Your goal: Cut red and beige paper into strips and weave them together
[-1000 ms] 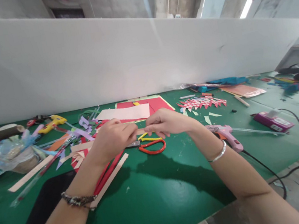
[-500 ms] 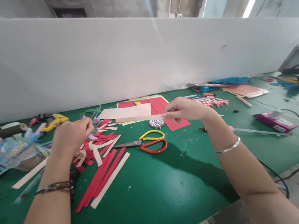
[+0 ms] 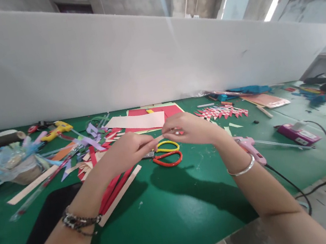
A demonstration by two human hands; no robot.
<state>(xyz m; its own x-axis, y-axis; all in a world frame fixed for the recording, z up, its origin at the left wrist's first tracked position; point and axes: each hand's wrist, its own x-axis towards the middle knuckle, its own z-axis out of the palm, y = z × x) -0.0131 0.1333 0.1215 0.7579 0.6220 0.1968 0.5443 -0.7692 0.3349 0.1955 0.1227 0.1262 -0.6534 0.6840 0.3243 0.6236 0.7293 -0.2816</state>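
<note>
Between my two hands is a pale paper strip (image 3: 160, 138), mostly covered by the fingers. My left hand (image 3: 131, 147) pinches it from the left, closed. From the other side my right hand (image 3: 187, 129) holds it with closed fingers. Just below lie scissors with one yellow and one red handle loop (image 3: 168, 163); my left hand hides most of their blades. Long red strips (image 3: 117, 188) and a pale strip (image 3: 130, 188) rest on the green table under my left forearm. Behind the hands a wide pale paper sheet (image 3: 138, 120) lies over red paper (image 3: 175, 109).
On the left are a yellow glue gun (image 3: 58, 130), purple paper scraps (image 3: 91, 139) and a blue-trimmed basket (image 3: 16, 163). Right of my hands are a woven red-and-white piece (image 3: 224, 111), a pink glue gun (image 3: 252, 149) and a purple box (image 3: 298, 134) with a cord. A white partition (image 3: 140, 59) stands behind.
My hands have come together, the left moving right and the right slightly left. The strip that was stretched between them now shows only as a short piece.
</note>
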